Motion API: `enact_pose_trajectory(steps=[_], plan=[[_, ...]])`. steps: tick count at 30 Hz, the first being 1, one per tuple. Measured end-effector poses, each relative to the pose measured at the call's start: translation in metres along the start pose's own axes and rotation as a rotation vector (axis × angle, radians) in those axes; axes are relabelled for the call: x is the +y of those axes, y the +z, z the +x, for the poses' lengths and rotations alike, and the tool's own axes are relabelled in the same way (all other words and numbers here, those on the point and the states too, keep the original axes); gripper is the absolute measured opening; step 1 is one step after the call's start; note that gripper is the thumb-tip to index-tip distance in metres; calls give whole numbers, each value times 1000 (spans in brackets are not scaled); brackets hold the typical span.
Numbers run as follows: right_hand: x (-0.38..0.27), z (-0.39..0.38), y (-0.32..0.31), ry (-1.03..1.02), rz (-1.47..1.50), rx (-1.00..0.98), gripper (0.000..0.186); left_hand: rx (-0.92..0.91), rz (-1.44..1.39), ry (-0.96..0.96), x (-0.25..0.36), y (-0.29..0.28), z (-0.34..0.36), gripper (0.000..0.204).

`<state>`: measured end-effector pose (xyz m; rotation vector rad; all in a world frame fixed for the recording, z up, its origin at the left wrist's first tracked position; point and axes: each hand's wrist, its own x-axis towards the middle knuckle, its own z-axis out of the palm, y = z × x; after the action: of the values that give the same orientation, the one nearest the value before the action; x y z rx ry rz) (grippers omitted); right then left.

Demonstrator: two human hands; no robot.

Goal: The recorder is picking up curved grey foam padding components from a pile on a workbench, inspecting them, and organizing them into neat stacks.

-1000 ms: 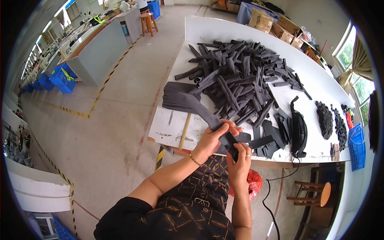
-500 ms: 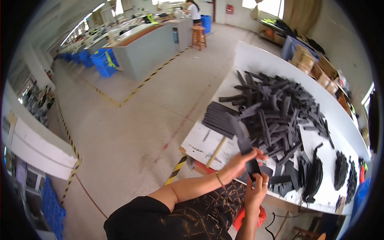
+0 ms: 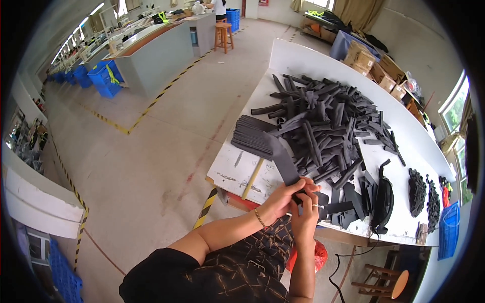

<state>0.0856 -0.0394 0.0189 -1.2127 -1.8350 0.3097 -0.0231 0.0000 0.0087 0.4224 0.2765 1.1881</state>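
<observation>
A long dark grey fabric strip (image 3: 282, 157) is gripped by both my hands above the table's front. Its upper part slants toward a neat stack of grey strips (image 3: 247, 136). My left hand (image 3: 283, 199) has thumb and fingers closed on it. My right hand (image 3: 304, 222), with a ring, pinches its lower end just below the left fingers. Behind them lies a large loose pile of rolled dark strips (image 3: 318, 121) on the white table (image 3: 227, 171). Right of my hands are flat black pieces (image 3: 348, 202) and a long black bundle (image 3: 384, 197).
A yellow stick (image 3: 252, 178) lies on the table. Dark heaps (image 3: 417, 192) and a blue basket (image 3: 448, 232) are at the right, a stool (image 3: 384, 280) and red bag (image 3: 318, 255) below. A person (image 3: 220, 7) stands at a far workbench (image 3: 156, 60).
The view swung leftward, then partly back. My hands still grip the strip, now bunched closer together, with my right fingers nearer my left.
</observation>
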Motion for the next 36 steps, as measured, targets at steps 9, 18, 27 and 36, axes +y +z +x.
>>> enact_pose_trajectory(steps=[9, 18, 27, 36], plan=[[9, -12, -39, -83, -47, -11, 13, 29, -61, 134, 27, 15, 12, 31], [12, -12, -45, -182, -64, 141, 17, -73, -26, 144, 5, 29, 8, 25], [11, -5, -40, -190, -44, 113, 23, -99, -52, 111, -1, 23, 7, 24], [9, -7, -38, -192, -52, 99, 19, -110, -73, 70, -9, 17, 2, 25]])
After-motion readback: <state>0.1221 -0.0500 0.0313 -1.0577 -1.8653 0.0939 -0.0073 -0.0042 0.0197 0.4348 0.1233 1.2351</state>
